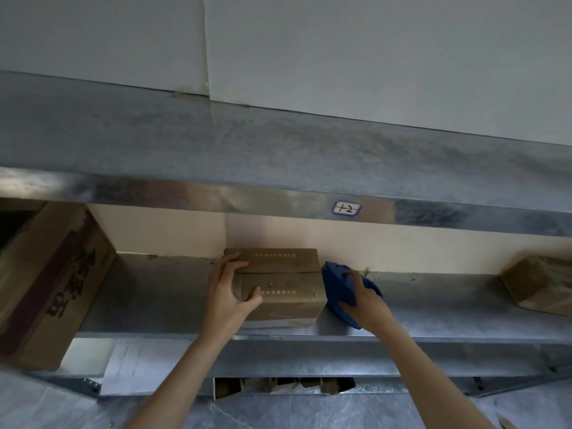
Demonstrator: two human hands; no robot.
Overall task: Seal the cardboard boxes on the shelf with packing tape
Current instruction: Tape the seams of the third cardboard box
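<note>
The small brown cardboard box (278,283) sits on the grey metal shelf (433,317), about halfway along it and pushed close to the pale back wall. Its two top flaps are folded shut, and the seam between them runs from left to right. I cannot tell whether any tape lies on that seam.

The person's left hand (226,292) has hold of the box's left end. The fingers (232,261) are curled over the far flap at the top left corner, and the thumb (253,297) presses on the near flap, so that end of the box lies between fingers and thumb.

The right hand (362,298) grips a blue plastic tape dispenser (335,280), the fingers bent round its upper side and the thumb underneath near its lower edge. The dispenser stands just beside the box's right end, its front edge touching or all but touching the cardboard, with its lower edge down near the shelf surface.

A large brown carton with dark printed characters (52,280) leans at the left end of the shelf, well apart from the small box. Another brown cardboard box (538,283) sits tilted at the far right. A white label with a handwritten mark (346,208) is stuck on the front lip of the shelf above. A white sheet of paper (133,363) hangs below the shelf's front edge, left of the arms.
</note>
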